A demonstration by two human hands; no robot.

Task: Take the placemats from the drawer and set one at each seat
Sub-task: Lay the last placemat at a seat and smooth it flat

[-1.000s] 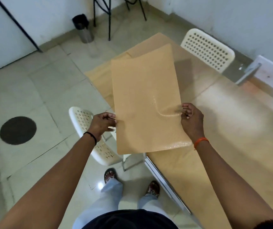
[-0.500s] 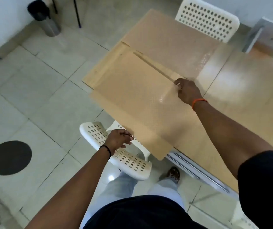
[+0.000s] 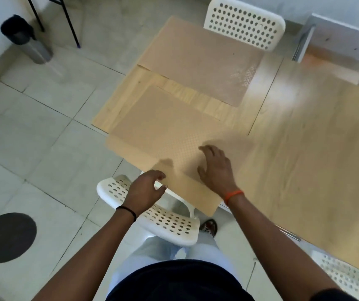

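A placemat (image 3: 165, 135), tan with a fine dotted texture, lies flat on a pale wooden table (image 3: 304, 153), seen from a head-worn camera looking down. Its near edge and near corner hang past the table's edge, toward the person standing at 6 o'clock. The right hand (image 3: 215, 168), with an orange band at the wrist, rests on the near part of this mat, fingers spread and lightly bent, pinching nothing. The left hand (image 3: 146, 190), with a black band at the wrist, hovers at the mat's overhanging near edge, at about 8 o'clock from the right hand; its fingers are loosely curled and hold nothing, and whether the fingertips touch the mat cannot be told.

A second placemat (image 3: 200, 61) of the same tan lies flat further along the table, at 12 o'clock from the first, with a strip of bare wood between the two. It sits in front of a white perforated chair (image 3: 246, 22) drawn up at the table's far side. Another white perforated chair (image 3: 152, 218) stands directly below the near mat's hanging edge, between the person's legs and the table. Part of a third white chair (image 3: 348, 276) shows at 4 o'clock. On the pale tiled floor, a grey bin with a black liner (image 3: 26, 40) stands at 10 o'clock and a dark round mark (image 3: 7, 235) lies at 8 o'clock.
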